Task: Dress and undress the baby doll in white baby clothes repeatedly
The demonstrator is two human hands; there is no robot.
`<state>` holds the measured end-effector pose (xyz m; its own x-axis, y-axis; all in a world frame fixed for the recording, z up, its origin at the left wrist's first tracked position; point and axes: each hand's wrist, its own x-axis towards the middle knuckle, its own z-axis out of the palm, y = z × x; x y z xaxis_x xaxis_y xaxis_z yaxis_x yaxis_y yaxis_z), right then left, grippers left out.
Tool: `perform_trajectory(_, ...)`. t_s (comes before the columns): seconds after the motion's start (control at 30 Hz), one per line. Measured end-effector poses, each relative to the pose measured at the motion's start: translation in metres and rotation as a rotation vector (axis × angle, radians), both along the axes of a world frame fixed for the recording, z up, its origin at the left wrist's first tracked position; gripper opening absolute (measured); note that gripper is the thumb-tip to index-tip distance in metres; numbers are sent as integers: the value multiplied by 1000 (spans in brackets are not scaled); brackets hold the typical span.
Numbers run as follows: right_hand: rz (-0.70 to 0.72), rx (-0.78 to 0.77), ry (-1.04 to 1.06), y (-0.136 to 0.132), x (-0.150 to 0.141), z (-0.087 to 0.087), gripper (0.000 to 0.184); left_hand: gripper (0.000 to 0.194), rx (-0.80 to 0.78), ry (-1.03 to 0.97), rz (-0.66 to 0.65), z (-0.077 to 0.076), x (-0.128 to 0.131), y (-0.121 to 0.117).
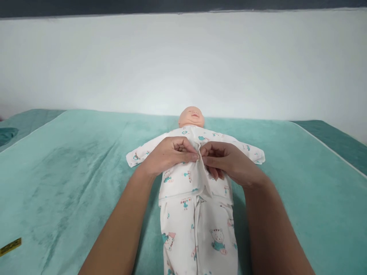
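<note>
A baby doll (191,116) lies on its back with its head at the far end. It wears a white printed baby shirt (179,185) with long sleeves spread to both sides. White printed pants (216,229) cover its lower body. At mid-chest, my left hand (176,152) pinches the left edge of the shirt's front opening. My right hand (225,160) pinches the facing edge, its fingertips close to the left ones. The front edges are lifted slightly there, and below my hands the opening parts in a fold. Any fastener between my fingertips is hidden.
A teal plush blanket (298,198) covers the surface under the doll, with a darker teal part at each side. A white wall (183,65) rises behind its far edge. A yellow strip with dark markings (10,246) lies at the lower left.
</note>
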<state>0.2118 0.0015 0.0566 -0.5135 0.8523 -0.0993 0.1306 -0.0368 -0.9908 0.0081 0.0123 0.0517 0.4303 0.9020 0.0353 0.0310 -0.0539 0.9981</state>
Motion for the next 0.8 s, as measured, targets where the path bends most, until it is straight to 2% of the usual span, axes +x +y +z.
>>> perform_trajectory(0.2, -17, -12, -69, -3, -4, 5, 18, 17, 15, 75, 20, 2, 0, -2)
perform_trajectory(0.5, 6, 2, -77, -3, -5, 4, 19, 18, 80, 178, -45, 8, -2, -7)
perform_trajectory(0.8, 11, 14, -89, -4, -5, 5, 20, 10, 97, 270, -48, 11, -1, -9)
